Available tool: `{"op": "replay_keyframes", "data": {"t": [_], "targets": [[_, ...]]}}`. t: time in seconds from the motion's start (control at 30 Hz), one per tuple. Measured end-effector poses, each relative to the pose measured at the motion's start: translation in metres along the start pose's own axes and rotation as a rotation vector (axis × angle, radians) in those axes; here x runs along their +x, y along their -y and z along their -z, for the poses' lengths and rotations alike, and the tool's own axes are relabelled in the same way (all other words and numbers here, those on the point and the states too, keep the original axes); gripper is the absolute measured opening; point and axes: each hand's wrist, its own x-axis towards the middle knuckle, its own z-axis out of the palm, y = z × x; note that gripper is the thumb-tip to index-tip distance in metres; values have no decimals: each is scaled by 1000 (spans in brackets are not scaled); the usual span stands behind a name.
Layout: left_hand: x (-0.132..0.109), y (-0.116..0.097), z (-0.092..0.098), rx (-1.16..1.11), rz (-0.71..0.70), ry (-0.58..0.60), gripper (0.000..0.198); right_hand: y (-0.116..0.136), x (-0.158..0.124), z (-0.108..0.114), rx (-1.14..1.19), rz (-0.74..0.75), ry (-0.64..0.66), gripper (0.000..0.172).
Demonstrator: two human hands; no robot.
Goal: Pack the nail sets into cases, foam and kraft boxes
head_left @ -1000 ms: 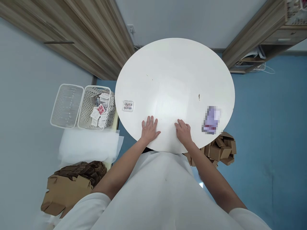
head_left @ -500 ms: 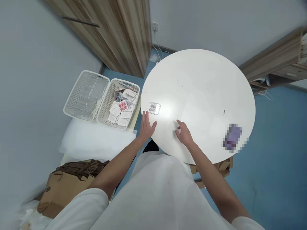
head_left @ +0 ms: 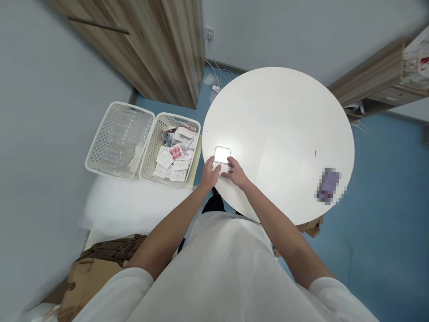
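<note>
Closely flanked, a small clear plastic case with rounded corners (head_left: pixel 222 154) lies flat near the left edge of a round white table (head_left: pixel 284 116).
It sits just forward of the left hand (head_left: pixel 209 176) and right hand (head_left: pixel 237 173), neither clearly nearer, thumbs and fingers parted; contact is uncertain. Near-square under glare, it shows no clear long axis or pointing end.

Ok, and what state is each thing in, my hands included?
Small case: lying flat; glare hides its contents.
Left hand: open, by the case's left edge; contact unclear.
Right hand: open, loosely curled, by the case's right edge; contact unclear.
Left basket: uncovered, holding clear plastic containers.
Right basket: uncovered, holding cards and packets.
White sheets: lying flat.
Cardboard: stacked.
Cupboard: shut.
Wall socket: in use.
Purple thing: blurred, state unclear.
</note>
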Motion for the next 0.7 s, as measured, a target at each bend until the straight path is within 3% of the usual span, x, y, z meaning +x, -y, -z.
{"op": "replay_keyframes", "data": {"t": [0.17, 0.5, 0.7], "targets": [[-21, -4, -19, -7, -52, 57, 46, -24, -31, 17, -11, 40, -94, 77], [-67, -20, -106, 38, -154, 339, 38, -99, -129, 99, -56, 112, -295, 61], [-90, -20, -152, 111, -139, 359, 39, -131, -156, 132, -100, 108, -288, 64]]}}
